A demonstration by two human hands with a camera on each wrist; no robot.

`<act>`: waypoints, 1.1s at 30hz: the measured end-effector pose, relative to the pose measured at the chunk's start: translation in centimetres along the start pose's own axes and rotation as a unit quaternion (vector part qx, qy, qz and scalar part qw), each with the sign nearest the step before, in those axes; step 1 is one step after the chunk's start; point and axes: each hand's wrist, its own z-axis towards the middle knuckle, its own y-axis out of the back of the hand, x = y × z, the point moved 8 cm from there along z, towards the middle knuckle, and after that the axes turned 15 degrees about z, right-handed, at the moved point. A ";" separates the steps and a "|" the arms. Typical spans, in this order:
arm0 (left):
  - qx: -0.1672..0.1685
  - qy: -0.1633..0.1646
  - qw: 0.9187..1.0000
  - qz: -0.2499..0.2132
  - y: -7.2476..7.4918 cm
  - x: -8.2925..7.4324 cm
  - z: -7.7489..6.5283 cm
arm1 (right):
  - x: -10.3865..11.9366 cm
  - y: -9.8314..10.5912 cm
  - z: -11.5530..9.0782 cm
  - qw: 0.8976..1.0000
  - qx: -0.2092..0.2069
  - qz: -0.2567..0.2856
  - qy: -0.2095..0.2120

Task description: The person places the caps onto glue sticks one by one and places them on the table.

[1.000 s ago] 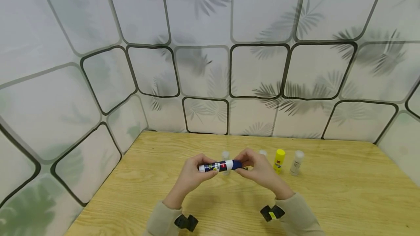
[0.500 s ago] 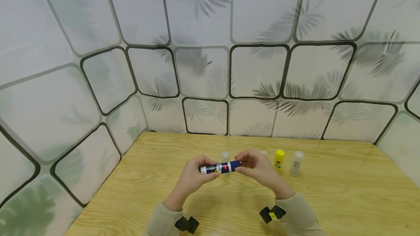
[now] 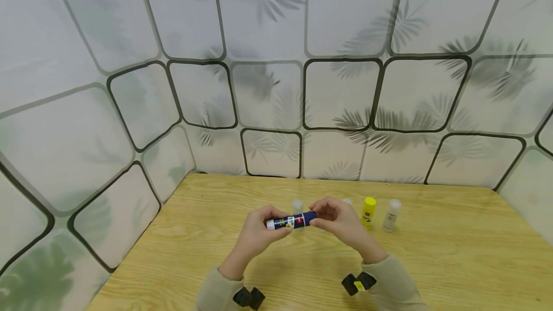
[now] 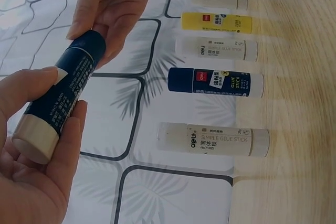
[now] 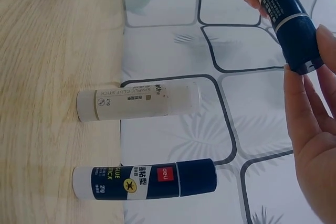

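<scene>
My left hand (image 3: pixel 255 229) grips the white-ended base of a navy glue stick (image 3: pixel 291 221), thumb along its label. My right hand (image 3: pixel 341 224) pinches the navy cap (image 5: pixel 296 38) at the other end with thumb and fingertips. Held nearly level over the table, the stick has its cap against the body, with a thin pale ring between them. Behind it, a second navy glue stick (image 4: pixel 220 82) stands upright, hidden by the right hand in the head view. A translucent white glue stick (image 4: pixel 215 140) stands beside that one.
More upright glue sticks continue the row: a translucent one (image 4: pixel 223 49), a yellow one (image 3: pixel 368 212) and a white one (image 3: pixel 391 216) at the right end. The wooden table (image 3: pixel 453 253) meets a patterned cloth wall (image 3: pixel 337 152) behind and at the left.
The cap has slid onto the glue stick's body, narrowing the white band between them to a thin ring. My right fingertips now sit at the cap's end; the left hand shifted slightly right.
</scene>
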 end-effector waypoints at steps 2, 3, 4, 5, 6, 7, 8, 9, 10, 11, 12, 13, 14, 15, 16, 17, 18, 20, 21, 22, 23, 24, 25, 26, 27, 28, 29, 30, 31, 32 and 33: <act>0.000 0.001 1.000 0.000 -0.1 0.0 0.0 | -0.1 0.1 0.0 1.000 -0.006 -0.008 -0.004; 0.000 0.001 1.000 -0.001 -0.1 0.0 -0.1 | -0.2 0.2 0.0 1.000 -0.011 -0.010 -0.007; -0.001 0.001 1.000 -0.002 -0.1 0.0 -0.1 | -0.2 0.3 0.0 1.000 -0.015 -0.013 -0.011; -0.002 0.001 1.000 -0.004 -0.1 0.0 -0.1 | -0.3 0.4 0.0 1.000 -0.020 -0.014 -0.015; -0.003 0.001 1.000 -0.005 -0.2 0.0 -0.1 | -0.4 0.5 0.1 0.999 -0.023 -0.016 -0.017; -0.003 0.001 1.000 -0.007 -0.2 0.0 -0.1 | -0.4 0.6 0.1 0.999 -0.027 -0.016 -0.019; -0.003 0.000 1.000 -0.008 -0.2 0.0 -0.1 | -0.4 0.6 0.0 0.999 -0.029 -0.016 -0.019; -0.001 0.000 1.000 -0.011 -0.3 0.0 -0.1 | -0.4 0.7 0.0 0.999 -0.033 -0.016 -0.019; 0.001 -0.001 1.000 -0.014 -0.4 -0.1 -0.1 | -0.3 0.8 0.0 0.999 -0.036 -0.017 -0.017; 0.004 -0.003 1.000 -0.015 -0.5 -0.1 0.0 | -0.2 0.9 0.0 0.999 -0.039 -0.016 -0.014; 0.009 -0.006 1.000 -0.013 -0.7 -0.2 0.0 | 0.0 0.9 0.0 0.999 -0.040 -0.013 -0.009; 0.014 -0.009 1.000 -0.009 -0.9 -0.3 0.0 | 0.2 0.9 -0.1 0.999 -0.042 -0.009 -0.004; 0.020 -0.012 1.000 -0.003 -1.0 -0.5 -0.1 | 0.4 0.8 -0.1 0.999 -0.042 -0.005 0.003; 0.027 -0.015 1.000 0.000 -1.3 -0.5 -0.1 | 0.5 0.8 -0.1 0.999 -0.043 0.001 0.009; 0.032 -0.018 0.999 0.005 -1.5 -0.5 -0.1 | 0.7 0.7 -0.1 0.999 -0.041 0.007 0.017; 0.037 -0.023 0.999 0.010 -1.7 -0.5 -0.1 | 0.9 0.6 -0.1 0.999 -0.039 0.013 0.024; 0.042 -0.028 0.999 0.011 -1.9 -0.5 -0.1 | 1.0 0.4 -0.1 0.999 -0.037 0.018 0.033; 0.051 -0.029 0.998 0.011 -2.4 0.2 0.1 | 1.2 0.2 -0.1 0.998 -0.034 0.019 0.044; 0.056 -0.028 0.998 0.008 -2.7 0.7 0.2 | 1.3 0.0 -0.2 0.998 -0.032 0.019 0.047; 0.060 -0.027 0.998 0.006 -3.0 1.1 0.3 | 1.3 -0.1 -0.2 0.998 -0.030 0.020 0.048; 0.063 -0.027 0.998 0.005 -3.3 1.5 0.4 | 1.3 -0.3 -0.2 0.998 -0.028 0.020 0.046; 0.067 -0.023 0.997 0.006 -3.6 2.0 0.5 | 1.2 -0.4 -0.2 0.998 -0.026 0.021 0.045; 0.072 -0.019 0.997 0.007 -3.8 2.4 0.6 | 1.2 -0.6 -0.2 0.999 -0.024 0.022 0.042; 0.075 -0.019 0.997 0.007 -4.0 2.6 0.6 | 1.1 -0.7 -0.2 0.999 -0.021 0.025 0.038; 0.078 -0.019 0.997 0.009 -4.1 2.7 0.7 | 1.0 -0.8 -0.1 0.999 -0.019 0.027 0.035; 0.080 -0.023 0.996 0.013 -4.2 2.8 0.7 | 0.9 -1.0 -0.1 0.999 -0.016 0.027 0.033; 0.081 -0.025 0.996 0.016 -4.3 2.8 0.7 | 0.9 -1.1 -0.1 0.999 -0.013 0.027 0.032; 0.081 -0.027 0.996 0.020 -4.3 2.8 0.7 | 0.9 -1.2 -0.1 0.999 -0.010 0.027 0.032; 0.082 -0.030 0.996 0.023 -4.4 2.8 0.7 | 0.9 -1.3 -0.1 0.999 -0.008 0.026 0.032; 0.082 -0.031 0.996 0.027 -4.4 2.7 0.7 | 0.8 -1.3 -0.1 0.999 -0.006 0.025 0.032; 0.081 -0.032 0.996 0.029 -4.4 2.7 0.7 | 0.8 -1.4 -0.1 0.999 -0.004 0.024 0.032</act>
